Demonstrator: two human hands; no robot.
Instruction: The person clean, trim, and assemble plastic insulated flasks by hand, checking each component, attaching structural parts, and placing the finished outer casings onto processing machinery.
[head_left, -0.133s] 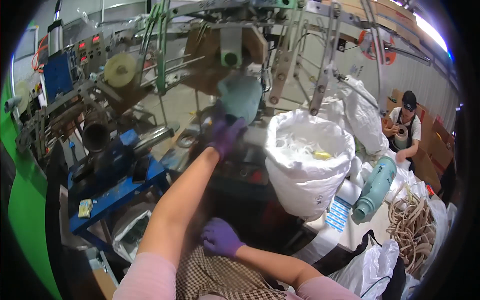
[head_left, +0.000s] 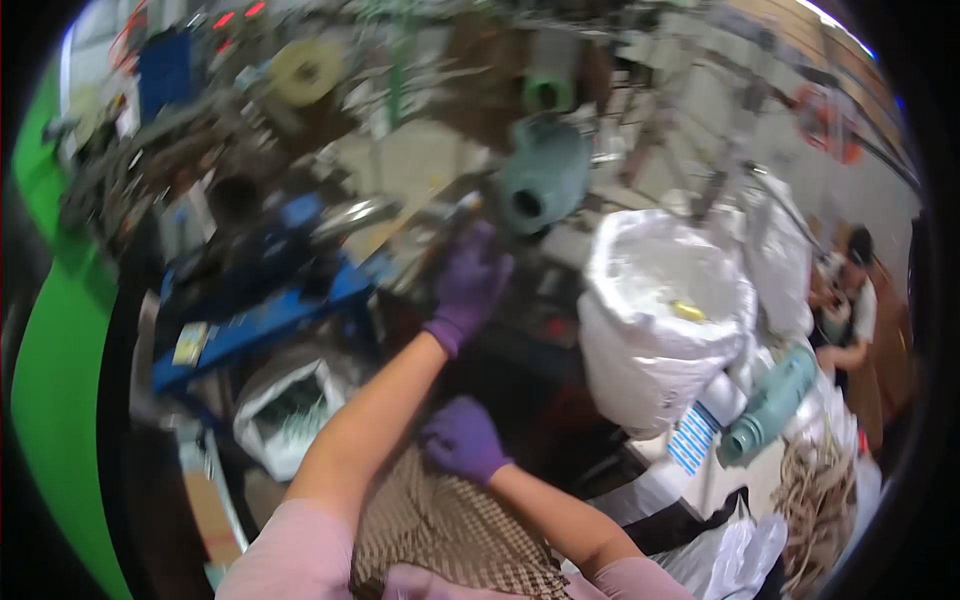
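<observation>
A teal plastic bottle-shaped part (head_left: 548, 170) hangs on the machine ahead, its dark round opening facing me. My left hand (head_left: 472, 278), in a purple glove, is just below and left of that part, apart from it. Motion blurs its fingers. My right hand (head_left: 465, 440), also gloved in purple, rests low by my checked apron (head_left: 440, 520) with its fingers curled in. Whatever it may hold is hidden. A second teal bottle-shaped piece (head_left: 770, 405) lies on its side at the right.
A large white sack (head_left: 645, 350) of clear plastic pieces stands right of my hands. Left are a blue bench (head_left: 265, 330) and a white bag (head_left: 290, 425) under it. Beige strips (head_left: 815, 490) lie heaped at right. A co-worker (head_left: 850, 300) sits farther back right.
My left hand has come away from the teal part on the machine and dropped back toward me. The whole view has shifted, moving the scene rightward.
</observation>
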